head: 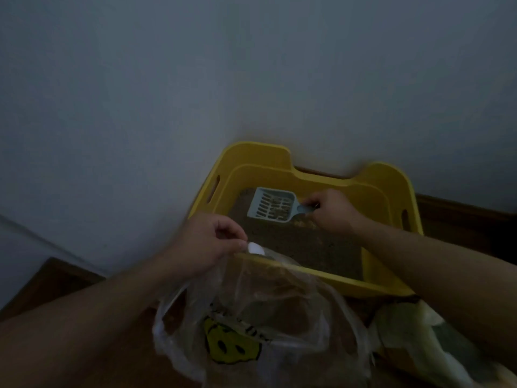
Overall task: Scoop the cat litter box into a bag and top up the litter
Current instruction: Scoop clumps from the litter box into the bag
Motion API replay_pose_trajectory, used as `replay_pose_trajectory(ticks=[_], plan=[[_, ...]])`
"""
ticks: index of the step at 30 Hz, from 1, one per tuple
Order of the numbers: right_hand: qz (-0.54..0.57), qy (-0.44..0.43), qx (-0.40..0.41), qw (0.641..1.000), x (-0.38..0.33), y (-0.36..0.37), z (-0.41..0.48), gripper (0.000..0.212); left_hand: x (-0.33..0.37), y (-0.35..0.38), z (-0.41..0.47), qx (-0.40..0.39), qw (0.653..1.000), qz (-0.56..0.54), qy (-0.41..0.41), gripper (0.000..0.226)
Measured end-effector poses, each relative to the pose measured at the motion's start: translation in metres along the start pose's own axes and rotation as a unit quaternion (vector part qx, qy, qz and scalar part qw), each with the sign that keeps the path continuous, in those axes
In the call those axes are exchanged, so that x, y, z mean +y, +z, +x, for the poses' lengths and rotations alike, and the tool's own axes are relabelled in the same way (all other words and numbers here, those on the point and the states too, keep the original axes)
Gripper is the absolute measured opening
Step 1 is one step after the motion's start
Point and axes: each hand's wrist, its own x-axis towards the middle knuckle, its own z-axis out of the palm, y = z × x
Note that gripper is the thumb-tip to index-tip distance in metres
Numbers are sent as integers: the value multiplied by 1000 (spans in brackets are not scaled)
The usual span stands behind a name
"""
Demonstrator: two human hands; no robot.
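The yellow litter box (335, 281) sits on the floor, its far side against the wall, and brown litter (302, 242) covers its bottom. Over the far left part of the litter lies a pale blue slotted scoop (271, 204) with some brownish bits in its tray (whether it rests on the litter or is lifted just clear, I cannot tell). The right hand (331, 212) grips the scoop's short handle, its fingers (310, 205) curled tight around it.

The left hand (207, 245) is at the near left corner of the box, thumb and fingertips pinched together on the rim of a clear plastic bag (251, 309). The bag hangs open just in front of the box, its upper edge overlapping the near wall of the box. A yellow smiley face (229, 345) is printed on its side.

To the right of it, under the right forearm, lies a second bag (414, 331), pale and crumpled. The wall (167, 93) is plain and grey; the floor (50, 284) is dark wood, with a skirting board (461, 214) to the right of the box.
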Motion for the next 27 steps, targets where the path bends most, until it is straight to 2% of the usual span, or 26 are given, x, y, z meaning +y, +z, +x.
replay_pose_trajectory(ticks=[6, 13, 20, 24, 27], plan=[[36, 13, 5, 999, 0, -12, -21, 26, 4, 2, -10, -3, 1000, 17, -7, 16], [33, -29, 16, 999, -8, -36, -47, 23, 5, 5, -16, -3, 999, 41, -2, 14], [57, -90, -15, 994, -18, -60, -95, 28, 10, 0, -18, -3, 998, 57, -2, 20], [57, -132, -41, 989, -22, -68, -124, 40, 10, -5, -18, 1, 998, 55, -16, 23], [60, -144, -69, 985, -25, -71, -141, 35, 12, -7, -21, -16, 998, 55, -13, 23]])
